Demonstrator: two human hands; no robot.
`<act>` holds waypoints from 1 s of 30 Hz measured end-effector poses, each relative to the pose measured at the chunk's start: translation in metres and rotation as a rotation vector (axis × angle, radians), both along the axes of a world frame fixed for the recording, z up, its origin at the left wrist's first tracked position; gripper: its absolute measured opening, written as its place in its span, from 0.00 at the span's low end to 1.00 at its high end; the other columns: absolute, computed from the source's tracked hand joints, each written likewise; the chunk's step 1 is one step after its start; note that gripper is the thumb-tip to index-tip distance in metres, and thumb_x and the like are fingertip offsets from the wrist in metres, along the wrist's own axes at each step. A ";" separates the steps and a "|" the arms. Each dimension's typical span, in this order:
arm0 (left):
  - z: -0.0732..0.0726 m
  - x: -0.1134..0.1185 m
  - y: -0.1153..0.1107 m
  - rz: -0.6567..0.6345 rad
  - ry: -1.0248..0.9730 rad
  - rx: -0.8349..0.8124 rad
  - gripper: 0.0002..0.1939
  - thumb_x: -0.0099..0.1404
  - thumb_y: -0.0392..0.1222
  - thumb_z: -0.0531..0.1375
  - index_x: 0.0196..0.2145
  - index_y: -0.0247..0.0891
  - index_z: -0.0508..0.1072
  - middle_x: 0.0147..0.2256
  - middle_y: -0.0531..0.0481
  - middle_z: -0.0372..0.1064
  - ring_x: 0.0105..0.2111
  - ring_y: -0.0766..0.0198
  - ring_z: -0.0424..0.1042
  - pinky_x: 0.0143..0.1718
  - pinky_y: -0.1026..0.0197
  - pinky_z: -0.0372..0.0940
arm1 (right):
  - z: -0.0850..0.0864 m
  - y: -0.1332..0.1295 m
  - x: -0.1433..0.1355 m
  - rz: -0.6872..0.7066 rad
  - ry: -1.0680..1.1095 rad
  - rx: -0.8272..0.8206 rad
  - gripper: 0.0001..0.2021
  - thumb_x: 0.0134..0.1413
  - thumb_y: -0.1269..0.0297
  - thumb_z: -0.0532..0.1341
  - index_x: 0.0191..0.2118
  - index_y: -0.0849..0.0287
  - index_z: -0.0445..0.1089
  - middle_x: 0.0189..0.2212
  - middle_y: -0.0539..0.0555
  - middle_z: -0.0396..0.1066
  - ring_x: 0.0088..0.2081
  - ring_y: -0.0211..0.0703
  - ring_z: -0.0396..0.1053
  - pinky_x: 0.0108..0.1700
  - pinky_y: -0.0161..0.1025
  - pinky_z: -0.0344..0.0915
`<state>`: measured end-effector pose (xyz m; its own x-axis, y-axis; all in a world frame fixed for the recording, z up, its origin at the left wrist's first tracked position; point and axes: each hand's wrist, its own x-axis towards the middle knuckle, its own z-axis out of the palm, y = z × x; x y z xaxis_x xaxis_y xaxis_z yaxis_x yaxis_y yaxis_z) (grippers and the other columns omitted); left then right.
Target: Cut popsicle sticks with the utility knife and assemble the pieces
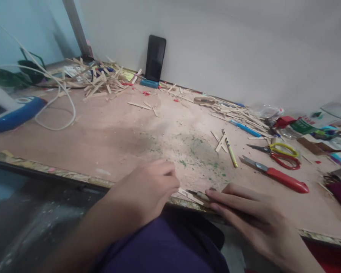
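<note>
Near the front edge of the table [108,132], my left hand [147,185] is closed on one end of a flat wooden stick [191,196]. Fingers of my right hand [252,216] are closed round a slim tool [201,195] with a dark pointed tip. That tip lies against or just over the stick, between the two hands. The stick's right end reaches close to my right fingertips. Small green shavings [183,163] are scattered on the table beyond my hands.
On the right lie a red-handled knife [288,179], scissors [285,149], a yellow pen [230,151] and a blue pen [246,128]. Wooden stick piles [102,81] line the back, near an upright phone [155,58]. A blue and white object [19,110] with a cable is left.
</note>
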<state>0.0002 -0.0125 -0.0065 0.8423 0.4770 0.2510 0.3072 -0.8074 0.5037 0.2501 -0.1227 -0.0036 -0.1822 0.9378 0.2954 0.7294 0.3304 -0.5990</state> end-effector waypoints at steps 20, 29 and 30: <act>-0.001 0.002 0.002 -0.023 -0.005 -0.034 0.13 0.74 0.28 0.55 0.36 0.35 0.77 0.36 0.50 0.69 0.38 0.62 0.67 0.39 0.59 0.61 | 0.001 0.002 -0.006 0.041 -0.042 0.023 0.14 0.72 0.67 0.59 0.52 0.55 0.83 0.23 0.51 0.73 0.21 0.35 0.71 0.22 0.32 0.63; 0.000 0.002 0.002 -0.006 -0.015 -0.040 0.13 0.74 0.28 0.56 0.34 0.35 0.77 0.35 0.51 0.69 0.36 0.63 0.66 0.37 0.59 0.59 | 0.006 0.007 -0.010 -0.063 0.196 -0.210 0.11 0.67 0.63 0.64 0.48 0.50 0.84 0.40 0.54 0.85 0.36 0.46 0.84 0.34 0.34 0.79; 0.000 0.002 0.001 0.002 -0.016 -0.042 0.13 0.74 0.28 0.56 0.34 0.35 0.77 0.35 0.51 0.69 0.36 0.63 0.65 0.37 0.59 0.59 | 0.006 0.007 -0.009 -0.066 0.215 -0.228 0.11 0.66 0.63 0.65 0.48 0.49 0.84 0.41 0.54 0.85 0.36 0.46 0.84 0.35 0.33 0.80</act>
<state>0.0024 -0.0114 -0.0060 0.8374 0.4890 0.2441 0.3001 -0.7847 0.5424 0.2407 -0.1157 0.0020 -0.0748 0.9920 0.1015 0.5938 0.1260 -0.7947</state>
